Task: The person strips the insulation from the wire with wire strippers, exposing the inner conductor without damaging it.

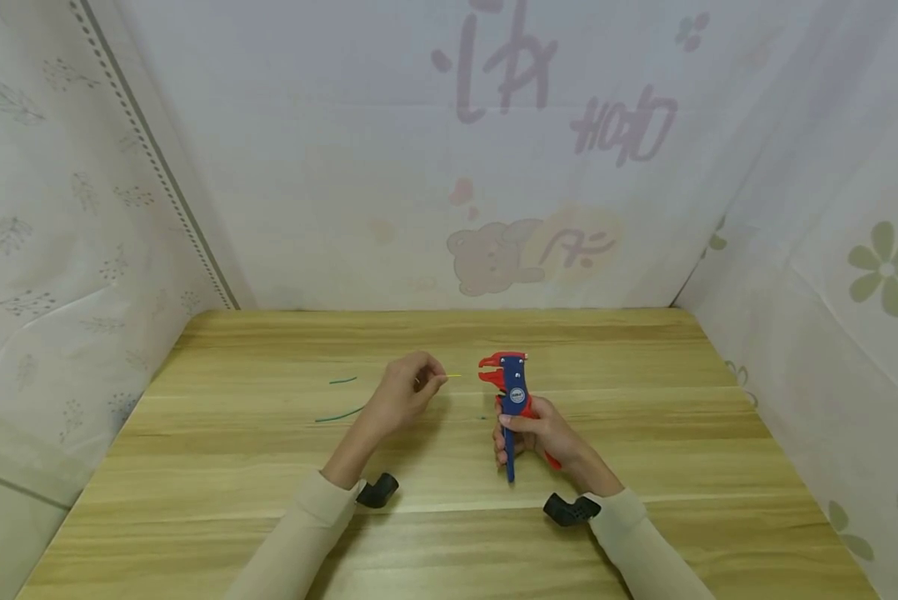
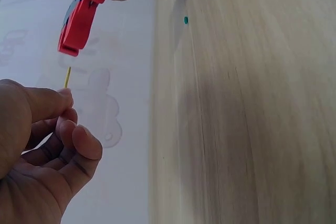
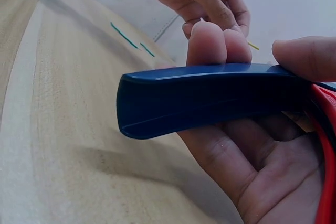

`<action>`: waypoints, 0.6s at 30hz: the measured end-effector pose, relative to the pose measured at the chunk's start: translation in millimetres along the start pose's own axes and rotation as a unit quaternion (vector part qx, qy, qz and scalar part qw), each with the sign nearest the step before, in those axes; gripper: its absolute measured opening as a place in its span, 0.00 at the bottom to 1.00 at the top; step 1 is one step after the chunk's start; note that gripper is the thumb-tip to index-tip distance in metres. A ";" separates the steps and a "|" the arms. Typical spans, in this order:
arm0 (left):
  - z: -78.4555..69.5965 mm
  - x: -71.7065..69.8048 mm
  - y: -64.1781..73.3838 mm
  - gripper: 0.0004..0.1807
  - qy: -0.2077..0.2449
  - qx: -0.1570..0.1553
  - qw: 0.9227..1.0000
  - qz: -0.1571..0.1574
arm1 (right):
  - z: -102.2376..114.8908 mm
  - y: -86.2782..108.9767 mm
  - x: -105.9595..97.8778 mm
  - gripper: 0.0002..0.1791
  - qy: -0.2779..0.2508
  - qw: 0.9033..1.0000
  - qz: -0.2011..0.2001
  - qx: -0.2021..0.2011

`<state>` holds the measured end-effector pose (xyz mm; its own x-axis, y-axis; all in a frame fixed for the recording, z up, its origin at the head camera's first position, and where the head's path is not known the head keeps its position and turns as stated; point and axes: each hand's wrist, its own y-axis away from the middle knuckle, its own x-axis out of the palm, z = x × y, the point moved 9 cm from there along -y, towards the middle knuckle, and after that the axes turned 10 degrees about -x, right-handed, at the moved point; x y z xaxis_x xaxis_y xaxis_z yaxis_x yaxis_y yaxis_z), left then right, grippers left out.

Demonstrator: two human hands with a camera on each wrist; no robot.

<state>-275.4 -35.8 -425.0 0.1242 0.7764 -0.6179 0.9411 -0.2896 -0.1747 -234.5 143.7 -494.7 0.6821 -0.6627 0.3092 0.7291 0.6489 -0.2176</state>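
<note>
My left hand pinches a thin yellow wire between thumb and forefinger, and a short end sticks out to the right. In my right hand is a blue and red wire stripper, with fingers curled round its handles. The stripper's red jaws stand apart and point left, at the wire. A small gap separates the wire's tip from the jaws in the left wrist view. In the right wrist view the blue handle lies across the fingers, while the jaws are out of frame.
Two green wires lie on the wooden table left of my left hand, a short one behind a longer one. A tiny green piece is on the tabletop between the hands. Patterned cloth walls enclose the back and sides.
</note>
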 end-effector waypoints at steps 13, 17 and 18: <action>-9.1 3.9 2.3 0.03 -0.001 0.007 1.000 -0.012 | -4.8 -1.1 6.4 0.13 0.000 1.000 0.003 0.020; -9.8 6.5 3.2 0.03 -0.001 0.010 1.000 -0.010 | -6.7 -1.4 8.1 0.16 -0.001 1.000 0.007 0.022; -10.1 7.1 3.5 0.04 -0.001 0.012 1.000 -0.010 | -7.3 -1.3 8.4 0.16 -0.001 1.000 0.006 0.023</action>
<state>-268.0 -25.6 -422.2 0.1044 0.7814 -0.6152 0.9354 -0.2873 -0.2062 -229.3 134.5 -498.6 0.6905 -0.6544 0.3082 0.7176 0.6733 -0.1781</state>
